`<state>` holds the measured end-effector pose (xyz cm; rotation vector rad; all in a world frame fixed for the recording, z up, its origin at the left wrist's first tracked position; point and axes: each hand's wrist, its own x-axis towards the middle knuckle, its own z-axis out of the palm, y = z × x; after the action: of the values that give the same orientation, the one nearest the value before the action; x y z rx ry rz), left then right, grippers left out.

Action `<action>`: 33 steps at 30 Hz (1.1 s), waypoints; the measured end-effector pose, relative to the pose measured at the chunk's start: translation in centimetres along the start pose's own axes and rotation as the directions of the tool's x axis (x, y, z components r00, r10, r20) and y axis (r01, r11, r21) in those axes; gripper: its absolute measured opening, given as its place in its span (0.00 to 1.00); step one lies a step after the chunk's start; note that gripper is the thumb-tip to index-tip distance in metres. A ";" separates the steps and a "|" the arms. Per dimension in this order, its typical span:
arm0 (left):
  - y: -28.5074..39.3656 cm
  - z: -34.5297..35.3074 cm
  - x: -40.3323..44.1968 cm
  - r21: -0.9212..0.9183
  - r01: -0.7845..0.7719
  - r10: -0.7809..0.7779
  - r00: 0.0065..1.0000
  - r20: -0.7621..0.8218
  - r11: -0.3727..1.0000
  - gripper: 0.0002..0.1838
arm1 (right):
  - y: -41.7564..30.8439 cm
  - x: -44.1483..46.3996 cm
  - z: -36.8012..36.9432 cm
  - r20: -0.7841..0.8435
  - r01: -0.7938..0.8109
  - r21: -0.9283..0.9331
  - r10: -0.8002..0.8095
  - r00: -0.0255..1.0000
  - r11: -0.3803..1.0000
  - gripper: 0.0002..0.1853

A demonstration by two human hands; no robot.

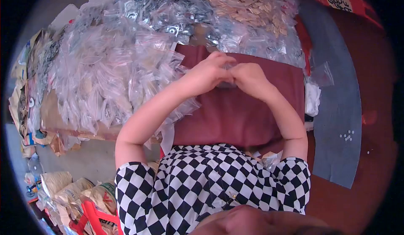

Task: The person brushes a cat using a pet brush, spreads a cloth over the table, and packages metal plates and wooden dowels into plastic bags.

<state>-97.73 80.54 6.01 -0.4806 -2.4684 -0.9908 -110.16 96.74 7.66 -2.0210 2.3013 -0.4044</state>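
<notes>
Above the dark red mat (240, 117), both hands meet near its far edge. My left hand (214, 72) has its fingers bent and closed around a small clear plastic bag (227, 67), of which only a bit shows between the hands. My right hand (249, 77) is closed too, its fingertips pinched at the same bag and touching the left fingers. What the bag contains is too small to tell. A large pile of clear zip bags (101, 71) lies left of the mat, close to my left forearm.
Bags with metal parts (168, 12) and bags with small wooden pieces (248, 3) are heaped at the back. A grey sheet (336, 109) with several white bits lies at the right, near a loose clear bag (322, 74). Sacks (71, 193) and a red stool (94, 218) stand lower left.
</notes>
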 end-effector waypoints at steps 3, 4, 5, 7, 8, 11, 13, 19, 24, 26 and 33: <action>0.0 0.2 -0.4 0.051 -0.039 0.034 0.994 0.100 0.998 0.15 | 0.0 0.2 -1.2 0.365 -0.049 -0.076 0.073 0.928 0.996 0.05; -0.2 -0.1 -0.4 0.053 -0.042 0.039 0.998 0.054 0.998 0.15 | 0.6 -0.3 -1.8 0.287 -0.019 0.018 0.013 0.958 1.000 0.08; -0.4 -0.3 -0.4 0.053 -0.043 0.043 0.999 0.006 0.998 0.15 | 1.0 -0.6 -2.3 0.205 0.020 0.110 -0.042 0.978 0.994 0.12; -0.8 -1.0 -0.5 0.071 -0.009 0.011 1.000 -0.018 0.997 0.14 | 0.6 -1.1 -4.3 0.080 0.063 0.161 -0.077 0.994 0.985 0.14; -1.0 -1.3 -0.5 0.084 0.017 -0.014 0.999 -0.037 0.996 0.14 | 0.4 -1.3 -4.9 -0.050 0.105 0.206 -0.096 0.994 0.973 0.17; -1.3 -1.7 -0.2 0.142 0.004 -0.007 1.000 0.022 0.990 0.14 | -0.4 -1.3 -3.5 0.001 0.172 0.200 -0.176 0.984 0.965 0.19; -0.7 -1.6 0.3 0.242 -0.074 0.060 0.996 0.065 0.967 0.13 | 0.6 -1.0 0.3 0.055 0.126 0.070 -0.130 0.990 0.990 0.20; 0.0 -2.5 0.7 0.424 -0.135 0.085 0.987 0.135 0.895 0.12 | 1.2 -0.9 0.6 0.047 0.093 -0.013 -0.092 0.995 0.996 0.18; -0.3 -4.0 0.0 0.513 -0.106 0.021 0.986 0.168 0.852 0.13 | 0.0 -2.6 -1.3 -0.284 0.043 -0.200 -0.100 0.954 0.979 0.08; -0.6 -3.7 0.1 0.472 -0.060 -0.026 0.984 0.174 0.880 0.12 | 0.0 -3.0 -1.3 -0.334 -0.057 -0.084 0.026 0.942 0.995 0.07; -0.8 -2.7 1.2 0.389 -0.052 -0.079 0.947 0.312 0.920 0.15 | 0.5 -3.2 1.2 -0.405 0.005 0.112 0.041 0.914 0.994 0.07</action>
<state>-98.35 78.24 7.92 -0.5219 -2.8704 -0.4156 -109.90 99.75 5.97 -2.0137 2.4429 -1.0171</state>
